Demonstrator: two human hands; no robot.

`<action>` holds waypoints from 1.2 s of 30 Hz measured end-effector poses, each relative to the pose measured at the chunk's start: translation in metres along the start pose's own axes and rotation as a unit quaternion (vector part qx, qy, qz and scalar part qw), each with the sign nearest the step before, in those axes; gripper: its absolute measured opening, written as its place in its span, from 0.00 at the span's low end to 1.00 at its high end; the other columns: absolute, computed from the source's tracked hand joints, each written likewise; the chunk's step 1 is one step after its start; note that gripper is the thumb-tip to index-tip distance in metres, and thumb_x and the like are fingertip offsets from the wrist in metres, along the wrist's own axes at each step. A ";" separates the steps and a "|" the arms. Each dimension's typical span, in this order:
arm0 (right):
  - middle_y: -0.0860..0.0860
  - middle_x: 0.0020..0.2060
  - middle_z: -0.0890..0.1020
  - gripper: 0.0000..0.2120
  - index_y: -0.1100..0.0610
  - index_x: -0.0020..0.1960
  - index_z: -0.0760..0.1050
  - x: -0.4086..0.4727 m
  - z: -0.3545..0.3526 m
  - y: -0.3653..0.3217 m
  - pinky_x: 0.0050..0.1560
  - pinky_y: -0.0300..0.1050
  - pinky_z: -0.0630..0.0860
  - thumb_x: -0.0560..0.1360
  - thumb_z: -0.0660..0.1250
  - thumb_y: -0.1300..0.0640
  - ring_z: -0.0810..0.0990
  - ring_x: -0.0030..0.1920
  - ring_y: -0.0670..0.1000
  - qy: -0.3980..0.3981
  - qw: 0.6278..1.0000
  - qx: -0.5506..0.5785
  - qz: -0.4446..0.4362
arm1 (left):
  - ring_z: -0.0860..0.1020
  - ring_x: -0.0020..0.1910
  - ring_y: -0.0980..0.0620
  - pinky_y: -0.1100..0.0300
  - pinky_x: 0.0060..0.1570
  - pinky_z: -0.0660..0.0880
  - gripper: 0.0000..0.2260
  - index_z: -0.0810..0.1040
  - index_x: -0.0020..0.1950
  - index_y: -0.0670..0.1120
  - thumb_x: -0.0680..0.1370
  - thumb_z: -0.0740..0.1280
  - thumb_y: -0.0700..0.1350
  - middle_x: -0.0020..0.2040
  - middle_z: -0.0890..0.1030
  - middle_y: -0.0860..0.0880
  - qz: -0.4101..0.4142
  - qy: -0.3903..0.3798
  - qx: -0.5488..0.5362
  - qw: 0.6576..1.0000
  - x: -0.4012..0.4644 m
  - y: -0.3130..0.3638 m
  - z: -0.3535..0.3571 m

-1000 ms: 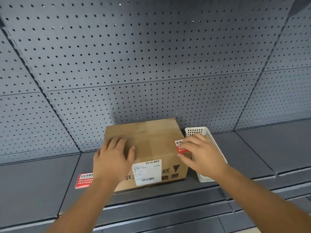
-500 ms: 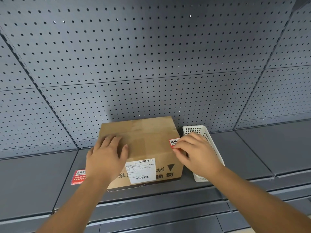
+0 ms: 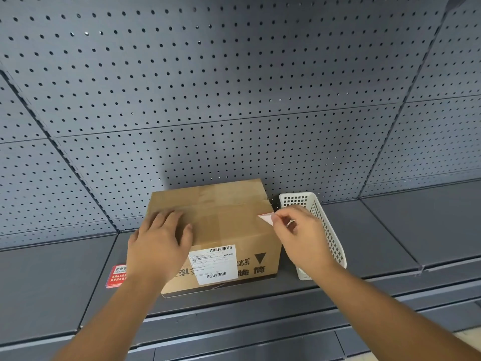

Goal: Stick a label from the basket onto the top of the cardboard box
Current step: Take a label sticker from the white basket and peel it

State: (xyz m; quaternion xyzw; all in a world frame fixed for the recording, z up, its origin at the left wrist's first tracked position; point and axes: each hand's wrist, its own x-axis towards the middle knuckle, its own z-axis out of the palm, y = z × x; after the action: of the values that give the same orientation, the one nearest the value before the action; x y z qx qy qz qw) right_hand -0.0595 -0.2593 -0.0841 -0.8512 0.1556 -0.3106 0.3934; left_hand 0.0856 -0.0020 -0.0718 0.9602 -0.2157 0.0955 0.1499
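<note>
A brown cardboard box (image 3: 223, 220) stands on the grey shelf, with a white shipping slip on its front face. My left hand (image 3: 158, 243) lies flat on the box's top left corner, fingers spread. My right hand (image 3: 299, 235) pinches a small red label (image 3: 266, 218) at the box's right top edge; the label is turned so its pale back shows. A white plastic basket (image 3: 328, 230) stands just right of the box, partly hidden behind my right hand.
A stack of red labels (image 3: 117, 276) lies on the shelf (image 3: 416, 230) left of the box, partly covered by my left forearm. A grey pegboard wall (image 3: 234, 100) rises right behind the box and basket.
The label in my right hand has turned from showing its red printed face to showing its pale back. My left hand stays on the box top.
</note>
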 end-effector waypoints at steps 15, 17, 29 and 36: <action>0.48 0.35 0.87 0.08 0.52 0.44 0.82 -0.002 -0.004 0.003 0.47 0.56 0.84 0.81 0.67 0.57 0.87 0.35 0.48 0.112 0.947 0.185 0.236 | 0.68 0.73 0.47 0.38 0.65 0.71 0.19 0.74 0.68 0.55 0.81 0.58 0.59 0.70 0.77 0.54 0.001 0.002 0.006 1.000 0.001 0.001 0.001; 0.49 0.36 0.88 0.07 0.53 0.45 0.81 -0.003 -0.004 0.005 0.39 0.50 0.80 0.81 0.66 0.57 0.88 0.37 0.51 0.131 0.938 0.199 0.251 | 0.68 0.73 0.46 0.38 0.64 0.71 0.19 0.75 0.68 0.55 0.81 0.59 0.59 0.70 0.77 0.53 0.000 0.005 0.006 1.000 -0.001 0.002 0.000; 0.52 0.46 0.88 0.08 0.57 0.46 0.81 -0.005 -0.003 0.019 0.48 0.57 0.86 0.81 0.65 0.61 0.89 0.40 0.55 0.170 0.894 0.272 0.314 | 0.68 0.73 0.45 0.36 0.63 0.72 0.21 0.74 0.70 0.54 0.80 0.58 0.59 0.70 0.77 0.52 0.004 -0.003 0.012 1.000 -0.003 0.003 -0.002; 0.50 0.42 0.89 0.07 0.60 0.46 0.80 -0.007 -0.008 0.025 0.45 0.49 0.85 0.81 0.65 0.62 0.89 0.43 0.58 0.195 0.864 0.302 0.352 | 0.67 0.74 0.46 0.36 0.64 0.72 0.20 0.74 0.70 0.54 0.80 0.58 0.59 0.71 0.76 0.53 -0.003 -0.011 0.014 1.000 -0.003 0.006 -0.005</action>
State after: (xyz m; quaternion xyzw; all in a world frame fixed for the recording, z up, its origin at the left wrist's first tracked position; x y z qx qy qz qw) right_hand -0.0710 -0.2760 -0.1018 -0.5012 0.4172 -0.3425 0.6764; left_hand 0.0795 -0.0038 -0.0666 0.9638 -0.2130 0.0872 0.1344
